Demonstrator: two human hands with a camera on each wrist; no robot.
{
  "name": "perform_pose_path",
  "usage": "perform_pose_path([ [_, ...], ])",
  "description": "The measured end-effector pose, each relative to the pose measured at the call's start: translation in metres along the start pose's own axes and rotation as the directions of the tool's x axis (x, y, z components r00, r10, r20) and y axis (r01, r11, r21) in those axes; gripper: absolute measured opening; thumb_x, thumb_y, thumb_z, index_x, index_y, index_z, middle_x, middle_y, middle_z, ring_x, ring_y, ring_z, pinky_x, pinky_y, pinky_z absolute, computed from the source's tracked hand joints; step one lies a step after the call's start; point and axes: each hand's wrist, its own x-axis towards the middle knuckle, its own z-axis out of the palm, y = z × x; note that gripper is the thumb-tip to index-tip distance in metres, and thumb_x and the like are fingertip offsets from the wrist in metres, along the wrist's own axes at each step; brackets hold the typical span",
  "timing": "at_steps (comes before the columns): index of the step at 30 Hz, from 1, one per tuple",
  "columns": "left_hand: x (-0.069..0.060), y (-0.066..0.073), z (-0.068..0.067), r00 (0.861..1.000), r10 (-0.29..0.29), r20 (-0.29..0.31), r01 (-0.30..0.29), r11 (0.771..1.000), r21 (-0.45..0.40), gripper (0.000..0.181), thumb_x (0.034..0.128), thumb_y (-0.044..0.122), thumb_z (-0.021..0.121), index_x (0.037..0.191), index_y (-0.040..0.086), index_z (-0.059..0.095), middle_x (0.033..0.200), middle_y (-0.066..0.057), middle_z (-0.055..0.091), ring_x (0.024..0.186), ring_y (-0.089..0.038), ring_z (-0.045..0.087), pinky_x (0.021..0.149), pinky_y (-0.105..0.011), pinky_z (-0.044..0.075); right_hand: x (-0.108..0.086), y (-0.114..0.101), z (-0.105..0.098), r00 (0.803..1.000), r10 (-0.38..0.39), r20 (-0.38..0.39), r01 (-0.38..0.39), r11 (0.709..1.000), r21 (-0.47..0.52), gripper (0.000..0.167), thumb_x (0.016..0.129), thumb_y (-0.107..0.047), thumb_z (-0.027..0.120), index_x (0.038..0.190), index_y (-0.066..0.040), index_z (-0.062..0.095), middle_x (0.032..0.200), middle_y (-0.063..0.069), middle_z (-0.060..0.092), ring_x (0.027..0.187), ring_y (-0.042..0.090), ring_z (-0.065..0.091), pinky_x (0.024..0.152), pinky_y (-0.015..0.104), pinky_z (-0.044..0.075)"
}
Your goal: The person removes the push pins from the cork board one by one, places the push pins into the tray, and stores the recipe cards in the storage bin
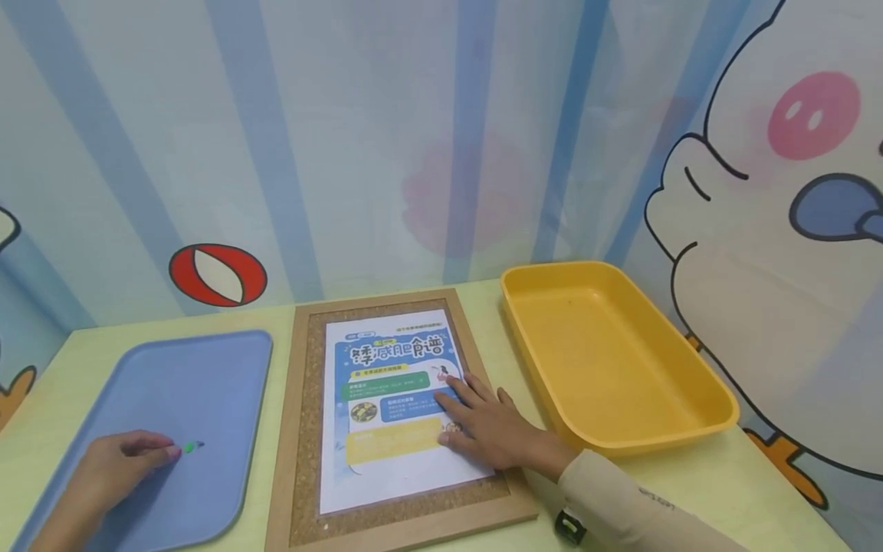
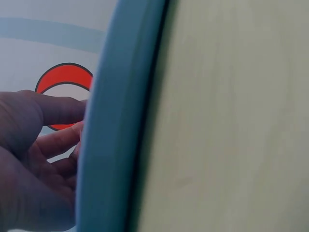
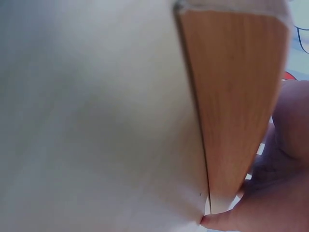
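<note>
At the left, my left hand [image 1: 113, 471] is low over a blue tray [image 1: 186, 383], its thumb and forefinger tips together at a small green push pin [image 1: 189, 447]. A tiny dark bit shows just past the pin. In the left wrist view, the tray's rim [image 2: 116, 125] hides those fingertips. My right hand [image 1: 493, 425] lies with fingers spread on the right side of a printed paper sheet [image 1: 393, 483], which rests on a wood-framed cork board [image 1: 306, 429]. The right wrist view shows the board's wooden edge [image 3: 231, 96] beside that hand.
A deep yellow bin [image 1: 614, 360] stands right of the board, close to my right forearm. Under that sleeve sits a small black object [image 1: 570, 527]. Behind the pale table [image 1: 690, 491] hangs a striped cartoon backdrop [image 1: 372, 153].
</note>
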Motion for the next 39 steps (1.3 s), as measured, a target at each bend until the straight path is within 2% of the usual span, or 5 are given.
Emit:
perform_pose_path([
  [9, -0.003, 0.018, -0.016, 0.979, 0.196, -0.063, -0.188, 0.975, 0.117, 0.056, 0.0946, 0.029, 0.065, 0.128, -0.014, 0.052, 0.097, -0.028, 0.066, 0.08, -0.025, 0.061, 0.06, -0.03, 0.046, 0.001, -0.003, 0.0, 1.0, 0.001, 0.005, -0.001, 1.0, 0.006, 0.064, 0.102, -0.052, 0.044, 0.156, -0.021, 0.033, 0.168, 0.007, 0.019, 0.155, 0.038, 0.01, 0.111, 0.077, 0.017],
  [19, -0.018, 0.078, 0.018, 0.87, 0.489, -0.055, -0.474, 0.863, 0.175, 0.047, 0.0976, 0.022, 0.063, 0.13, -0.011, 0.055, 0.128, -0.035, 0.059, 0.119, -0.053, 0.055, 0.09, -0.06, 0.051, 0.001, -0.004, 0.003, 1.0, 0.007, 0.001, -0.007, 1.0, -0.019, 0.064, 0.102, -0.052, 0.044, 0.157, -0.022, 0.032, 0.168, 0.006, 0.018, 0.155, 0.037, 0.009, 0.112, 0.076, 0.017],
  [28, -0.017, 0.145, 0.061, 0.889, 0.431, 0.152, -0.452, 0.88, 0.147, 0.048, 0.095, 0.023, 0.065, 0.131, -0.008, 0.056, 0.127, -0.032, 0.059, 0.114, -0.046, 0.058, 0.088, -0.055, 0.054, 0.002, -0.002, 0.005, 1.0, 0.006, 0.002, -0.006, 1.0, -0.005, 0.063, 0.102, -0.052, 0.044, 0.157, -0.022, 0.033, 0.168, 0.006, 0.018, 0.155, 0.038, 0.009, 0.112, 0.076, 0.017],
  [36, -0.004, 0.161, 0.087, 0.808, 0.508, 0.299, -0.551, 0.83, 0.08, 0.058, 0.0874, 0.027, 0.078, 0.135, 0.001, 0.056, 0.111, -0.008, 0.065, 0.095, -0.022, 0.056, 0.076, -0.036, 0.048, 0.001, -0.003, 0.005, 1.0, 0.015, 0.006, -0.015, 1.0, -0.023, 0.064, 0.102, -0.052, 0.044, 0.157, -0.022, 0.032, 0.168, 0.006, 0.018, 0.156, 0.037, 0.008, 0.113, 0.075, 0.017],
  [39, -0.004, 0.169, 0.094, 0.819, 0.491, 0.295, -0.543, 0.831, 0.123, 0.073, 0.0845, 0.029, 0.08, 0.142, -0.004, 0.048, 0.132, -0.02, 0.06, 0.115, -0.034, 0.058, 0.095, -0.049, 0.051, 0.0, -0.002, 0.002, 1.0, 0.021, 0.001, -0.021, 0.999, -0.03, 0.063, 0.102, -0.052, 0.045, 0.157, -0.022, 0.032, 0.168, 0.007, 0.019, 0.156, 0.037, 0.008, 0.113, 0.075, 0.017],
])
